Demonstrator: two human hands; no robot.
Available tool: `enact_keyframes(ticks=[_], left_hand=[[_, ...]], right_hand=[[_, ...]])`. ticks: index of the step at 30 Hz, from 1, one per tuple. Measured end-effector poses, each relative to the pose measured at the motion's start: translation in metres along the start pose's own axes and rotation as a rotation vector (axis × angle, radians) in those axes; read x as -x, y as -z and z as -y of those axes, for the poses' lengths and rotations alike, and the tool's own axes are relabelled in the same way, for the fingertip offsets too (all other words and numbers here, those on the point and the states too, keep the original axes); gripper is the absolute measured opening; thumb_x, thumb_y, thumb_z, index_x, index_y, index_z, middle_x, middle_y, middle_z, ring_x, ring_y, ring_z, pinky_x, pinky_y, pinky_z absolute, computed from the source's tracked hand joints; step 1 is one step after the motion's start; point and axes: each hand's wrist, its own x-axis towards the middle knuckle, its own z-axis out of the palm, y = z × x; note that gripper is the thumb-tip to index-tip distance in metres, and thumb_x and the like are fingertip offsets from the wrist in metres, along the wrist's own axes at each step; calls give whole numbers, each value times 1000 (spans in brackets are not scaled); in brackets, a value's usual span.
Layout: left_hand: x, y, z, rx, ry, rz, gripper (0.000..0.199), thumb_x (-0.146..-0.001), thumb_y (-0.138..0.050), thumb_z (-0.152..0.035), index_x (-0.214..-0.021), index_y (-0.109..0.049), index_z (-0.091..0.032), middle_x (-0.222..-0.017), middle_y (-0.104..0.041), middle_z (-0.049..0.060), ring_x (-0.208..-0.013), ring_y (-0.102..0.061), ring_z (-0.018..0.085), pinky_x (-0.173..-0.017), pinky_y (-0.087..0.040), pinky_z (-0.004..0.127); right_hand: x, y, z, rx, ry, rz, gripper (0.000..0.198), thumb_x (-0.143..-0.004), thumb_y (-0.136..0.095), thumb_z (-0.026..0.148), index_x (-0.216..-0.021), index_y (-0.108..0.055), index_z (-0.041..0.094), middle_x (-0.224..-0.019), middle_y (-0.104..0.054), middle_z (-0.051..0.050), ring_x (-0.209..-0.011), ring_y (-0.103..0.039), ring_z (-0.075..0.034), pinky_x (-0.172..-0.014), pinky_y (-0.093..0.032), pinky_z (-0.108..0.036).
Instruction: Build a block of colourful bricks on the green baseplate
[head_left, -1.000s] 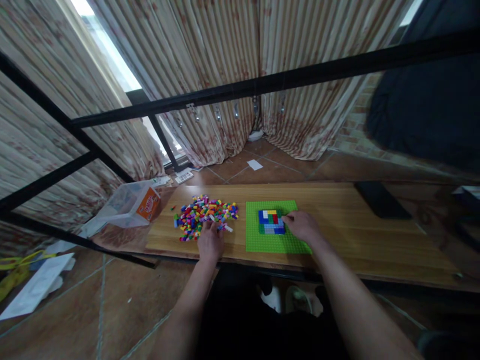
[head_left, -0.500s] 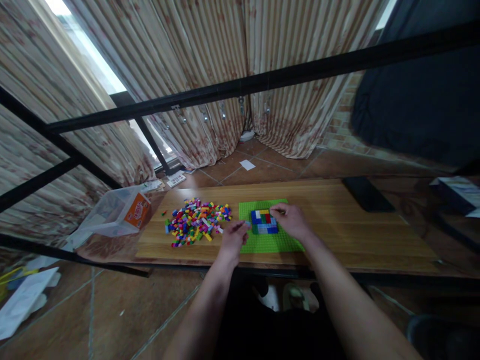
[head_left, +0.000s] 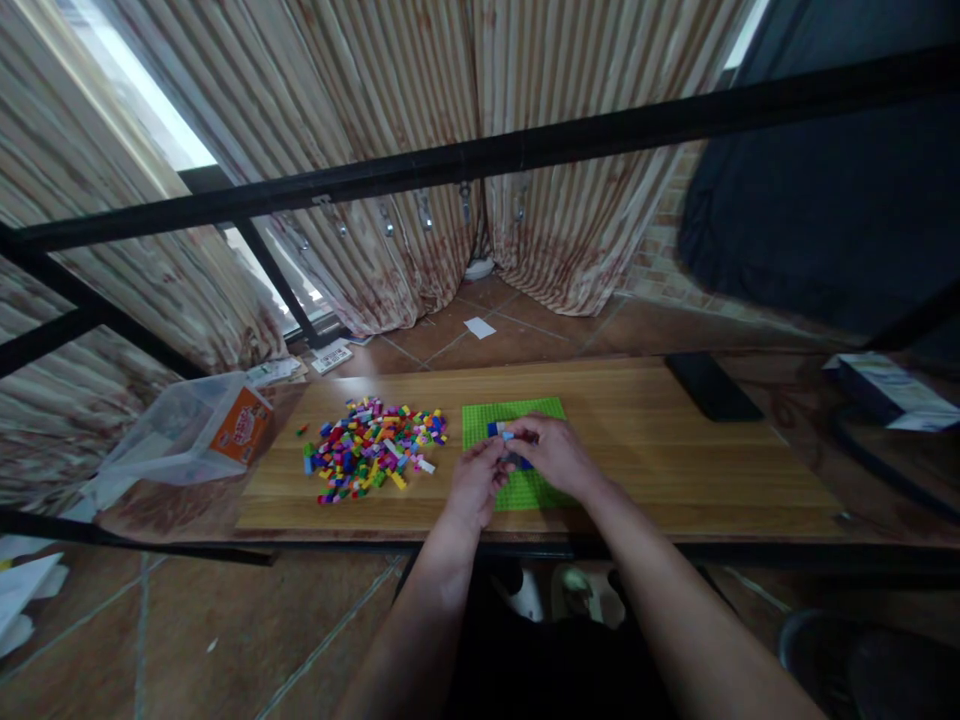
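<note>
My left hand [head_left: 478, 478] and my right hand [head_left: 556, 455] meet above the green studded baseplate [head_left: 478, 412]. Between their closed fingertips is a small light blue building brick [head_left: 508, 436], pinched from both sides. Under the hands, a block of joined bricks [head_left: 492, 430] sits on the baseplate. Only some blue and white of it shows; my fingers cover the rest. Left of the baseplate, a heap of loose coloured bricks [head_left: 367, 450] is spread on the wooden table [head_left: 660, 460].
A black flat device [head_left: 712, 386], like a tablet or phone, lies on the table's right part. At the left end is a clear plastic box [head_left: 176, 425] with an orange label. A black metal bar [head_left: 420, 178] crosses behind the table, before striped curtains [head_left: 375, 90].
My right hand has moved left from the joined bricks' far right corner to meet my left hand. Both now hold the light blue brick. The whole view has shifted slightly.
</note>
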Motion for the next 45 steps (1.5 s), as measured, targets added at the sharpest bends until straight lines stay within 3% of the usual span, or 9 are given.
enact_keyframes(ticks=[4,9,19,27,38,45], left_hand=[[-4,8,1,-166,-131,-109,22,-70,-69,-28,-85,-66,-13,-79,-71,5,-48,-51,5,-42,-30,16],[-11,18,4,-298,-249,-259,16,-68,-66,-21,-82,-66,-14,-71,-66,1,-57,-54,7,-51,-38,17],[-21,19,14,-412,-332,-258,14,-66,-64,-18,-80,-68,-16,-71,-66,1,-77,-63,15,-69,-47,24],[-25,20,17,-535,-369,-251,12,-67,-65,-16,-79,-70,-17,-78,-69,4,-74,-62,15,-76,-46,28],[-21,19,14,-606,-355,-249,14,-70,-65,-18,-83,-71,-17,-82,-71,5,-74,-63,17,-71,-46,28],[-20,18,12,-620,-364,-254,15,-67,-66,-14,-81,-71,-18,-82,-72,5,-77,-64,18,-75,-47,29]], right_hand=[[0,10,-10,144,-38,-4,10,-80,-63,21,-85,-71,20,-85,-65,-5,-78,-59,-17,-75,-44,-32],[3,18,-20,223,-65,22,10,-79,-64,22,-85,-72,20,-87,-62,-5,-83,-58,-19,-81,-43,-34],[3,13,-13,308,-57,91,9,-80,-66,20,-84,-73,22,-93,-60,-5,-89,-56,-19,-85,-42,-34],[2,10,-12,382,-78,113,9,-75,-69,18,-83,-72,20,-94,-59,-6,-90,-56,-20,-84,-42,-32],[-1,8,-21,275,-154,14,15,-71,-71,21,-86,-71,18,-91,-63,-6,-76,-60,-17,-74,-47,-32],[-4,8,-28,259,-339,-76,17,-80,-62,28,-87,-71,16,-87,-72,-10,-81,-66,-22,-76,-50,-36]])
